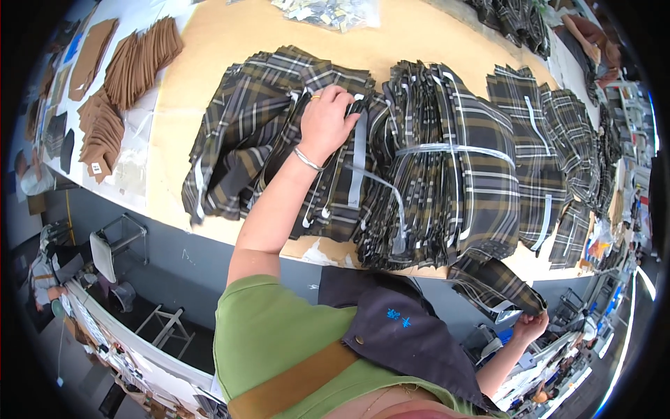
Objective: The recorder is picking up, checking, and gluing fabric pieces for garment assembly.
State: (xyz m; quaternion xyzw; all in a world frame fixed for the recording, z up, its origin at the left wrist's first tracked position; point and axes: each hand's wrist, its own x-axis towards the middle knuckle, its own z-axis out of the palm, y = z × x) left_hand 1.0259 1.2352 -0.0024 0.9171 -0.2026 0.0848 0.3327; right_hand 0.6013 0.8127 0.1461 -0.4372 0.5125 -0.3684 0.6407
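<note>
My left hand (pixel 326 120) reaches over the table onto a stack of dark plaid fabric pieces (pixel 265 105). Its fingers are curled at the stack's upper edge, next to a pale paper strip (pixel 359 160). At the lower right, past the table's near edge, my right hand (pixel 532 327) pinches the end of a plaid fabric piece (pixel 506 283), which hangs down from the table. Between the two hands stands a thick bundle of plaid pieces (pixel 481 140), bound by a whitish tie (pixel 453 148). A loose whitish tie (pixel 380 180) lies to its left.
More plaid stacks (pixel 534 150) lie to the right on the tan tabletop (pixel 174 140). Brown cut pieces (pixel 143 63) are at the far left. A clear bag of small pieces (pixel 331 12) sits at the back. Below are a chair (pixel 103 257) and a stool (pixel 167 332). Another person (pixel 593 45) is at the far right.
</note>
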